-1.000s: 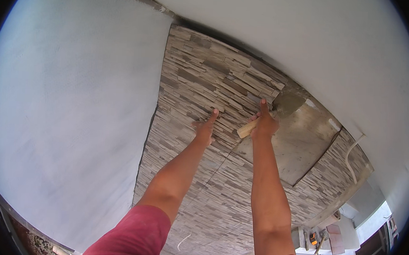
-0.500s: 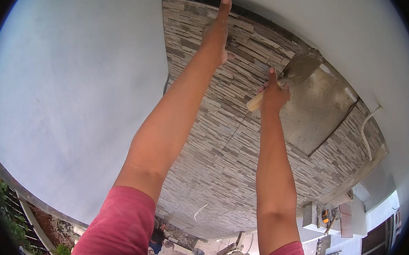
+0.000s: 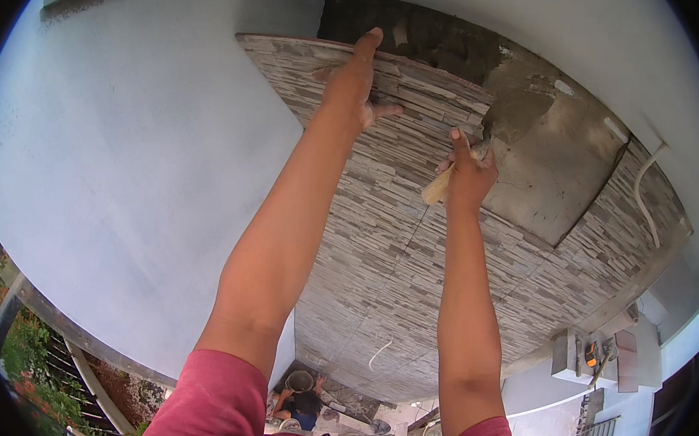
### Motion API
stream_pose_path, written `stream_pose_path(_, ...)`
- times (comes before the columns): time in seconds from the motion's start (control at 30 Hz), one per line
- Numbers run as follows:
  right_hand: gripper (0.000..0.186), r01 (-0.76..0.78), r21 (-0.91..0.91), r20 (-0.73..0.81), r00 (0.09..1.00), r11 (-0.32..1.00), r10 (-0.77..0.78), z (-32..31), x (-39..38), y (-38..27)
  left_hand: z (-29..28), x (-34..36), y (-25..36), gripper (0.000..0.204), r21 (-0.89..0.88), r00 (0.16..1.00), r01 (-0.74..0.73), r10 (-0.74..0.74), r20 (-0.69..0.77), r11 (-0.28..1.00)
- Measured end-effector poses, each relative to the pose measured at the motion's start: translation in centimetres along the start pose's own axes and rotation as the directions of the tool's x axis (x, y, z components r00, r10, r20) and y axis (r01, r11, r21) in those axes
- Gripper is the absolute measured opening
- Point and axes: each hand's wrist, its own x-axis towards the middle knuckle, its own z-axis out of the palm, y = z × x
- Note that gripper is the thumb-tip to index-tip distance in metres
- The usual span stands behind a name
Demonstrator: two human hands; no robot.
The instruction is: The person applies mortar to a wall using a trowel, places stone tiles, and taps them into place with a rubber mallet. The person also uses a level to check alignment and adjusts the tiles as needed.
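A stone-patterned wall tile [image 3: 434, 102] in grey and beige leans out at its top, with dark wet mortar [image 3: 439, 36] showing behind its upper edge. My left hand [image 3: 352, 88] lies against the tile's face, fingers spread, one fingertip reaching past the top edge. Just right of it, my right hand [image 3: 472, 182] is closed around a trowel's wooden handle [image 3: 436, 188], near the tile's right edge. Most of the trowel's blade is hidden by the hand. To the right is a bare patch of wall [image 3: 551, 175] with grey mortar smeared at its upper left.
Similar tiles [image 3: 387, 257] cover the wall below. A smooth white wall [image 3: 142, 171] stands at left. Pale conduits stick out, one at right [image 3: 643, 198]. Far below, a person [image 3: 301, 407] is beside a bucket [image 3: 299, 380]. An orange-and-black tool [image 3: 591, 354] sits on a ledge.
The tile's top edge has come away from the wall, exposing more mortar behind it. My left hand has moved slightly down and left with it. My right hand still holds the trowel.
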Motion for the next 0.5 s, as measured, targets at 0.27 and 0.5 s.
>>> stream_pose_path(0.27,0.037,0.002,0.041,0.051,0.999,0.999,-0.004,-3.1,-5.7,1.4,-4.9,-6.8,-2.4,0.079,-0.137,1.000,-0.003,0.004,0.002,0.991)
stream_pose_path(0.5,0.035,-0.061,0.020,0.111,0.992,0.998,0.058,-5.2,-8.6,3.3,-9.9,-8.6,-4.5,0.082,-0.188,0.983,-0.018,0.052,0.178,0.982)
